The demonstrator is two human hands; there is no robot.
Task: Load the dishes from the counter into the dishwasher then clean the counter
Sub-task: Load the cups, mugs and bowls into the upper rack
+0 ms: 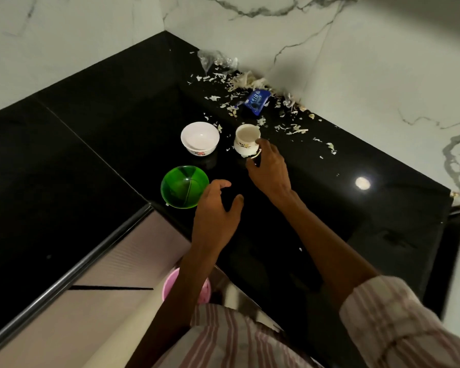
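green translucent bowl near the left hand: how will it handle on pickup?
The green translucent plastic-looking bowl is probably light and stiff, unlikely to shatter. Its rounded wall and the glossy black counter suggest it may slide or rock if nudged. It looks empty, so spill risk seems low. The left hand hovers beside it, fingers open.

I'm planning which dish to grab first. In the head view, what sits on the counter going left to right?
Green bowl → white bowl → white cup, touched by the right hand → blue wrapper among the scattered peelings.
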